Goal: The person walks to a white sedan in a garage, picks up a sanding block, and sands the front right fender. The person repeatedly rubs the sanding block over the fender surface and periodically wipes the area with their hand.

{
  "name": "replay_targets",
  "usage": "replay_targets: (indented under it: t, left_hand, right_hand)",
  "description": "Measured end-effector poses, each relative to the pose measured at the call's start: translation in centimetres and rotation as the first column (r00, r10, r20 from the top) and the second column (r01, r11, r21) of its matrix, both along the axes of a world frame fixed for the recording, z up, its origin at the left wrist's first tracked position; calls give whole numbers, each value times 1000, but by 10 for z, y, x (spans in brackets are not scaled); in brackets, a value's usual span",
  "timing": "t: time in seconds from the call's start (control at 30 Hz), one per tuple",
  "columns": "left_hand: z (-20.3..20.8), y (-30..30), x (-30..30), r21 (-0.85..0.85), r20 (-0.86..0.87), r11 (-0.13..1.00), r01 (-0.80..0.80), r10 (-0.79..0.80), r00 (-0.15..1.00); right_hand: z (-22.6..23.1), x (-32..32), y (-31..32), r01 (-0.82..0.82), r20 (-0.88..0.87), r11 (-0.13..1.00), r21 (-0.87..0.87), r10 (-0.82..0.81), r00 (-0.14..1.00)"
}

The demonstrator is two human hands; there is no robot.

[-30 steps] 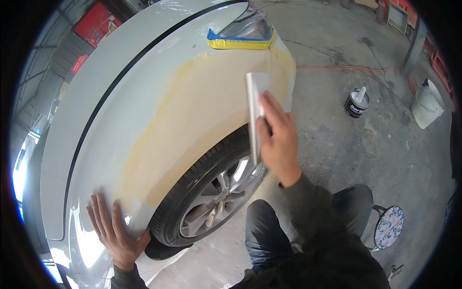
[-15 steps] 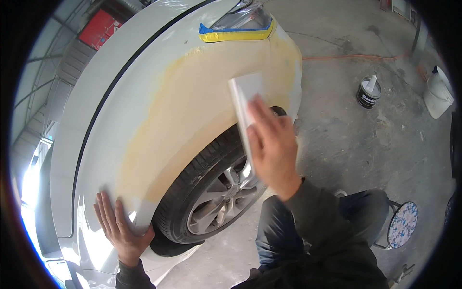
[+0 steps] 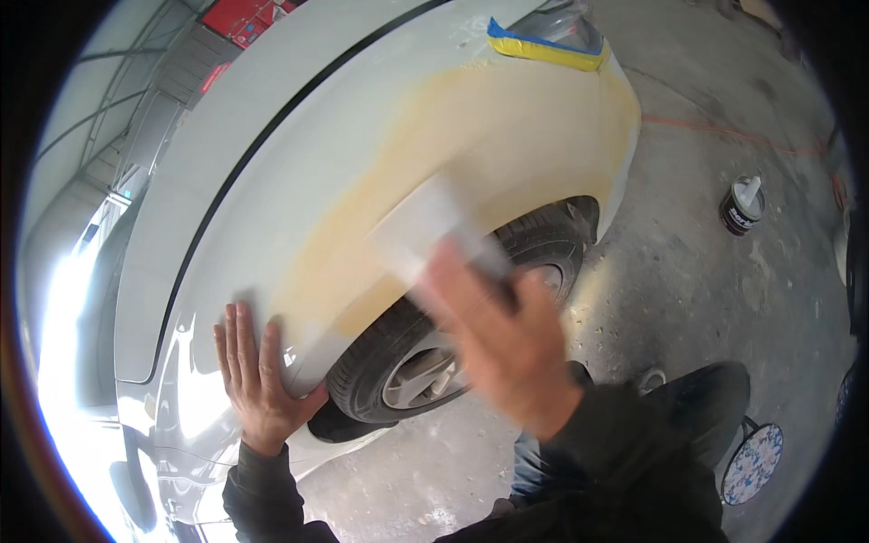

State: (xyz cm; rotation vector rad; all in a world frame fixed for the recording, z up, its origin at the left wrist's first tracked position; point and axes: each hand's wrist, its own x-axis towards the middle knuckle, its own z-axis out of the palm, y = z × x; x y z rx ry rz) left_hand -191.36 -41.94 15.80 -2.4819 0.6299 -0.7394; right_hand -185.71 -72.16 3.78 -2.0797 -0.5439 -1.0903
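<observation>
My right hand (image 3: 507,348), smeared by motion, grips a long, pale sanding block (image 3: 425,222) against the car's front fender (image 3: 516,136), just above the wheel arch. Beige and yellowish filler or primer covers this part of the panel, fading into white paint. My left hand (image 3: 261,376) lies flat with fingers spread on the white bodywork behind the wheel (image 3: 362,380), its thumb near the arch edge. Blue and yellow masking tape (image 3: 548,50) runs along the lower edge of the headlight (image 3: 566,27). My right hand hides part of the tyre and rim.
An open dark can (image 3: 742,210) with a white spreader or handle sticking out stands on the concrete floor to the right. An orange cord (image 3: 733,132) crosses the floor beyond it. Near my knee is a round stool with a speckled seat (image 3: 753,463).
My right hand has swept the block back along the fender, down and left toward my left hand. My left hand stays on the panel. The whole view has shifted.
</observation>
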Motion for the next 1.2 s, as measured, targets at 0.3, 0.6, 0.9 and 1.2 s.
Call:
replay_targets:
  t: [0.3, 0.6, 0.9, 1.2]
  left_hand:
    - [0, -2, -2, 21, 10, 1000, 7, -7, 1000]
    - [-3, -3, 3, 46, 47, 999, -11, 9, 999]
    - [-5, 6, -1, 104, 86, 994, -40, 31, 996]
    - [-8, 10, 2, 151, 119, 988, -24, 5, 993]
  right_hand:
    - [6, -7, 21, -87, 139, 995, -58, 94, 986]
    - [-20, 33, -34, 79, -159, 944, 319, -28, 987]
    - [-90, 78, -95, 297, -293, 885, 359, -195, 936]
    - [-59, 66, -63, 149, -147, 935, 321, -106, 983]
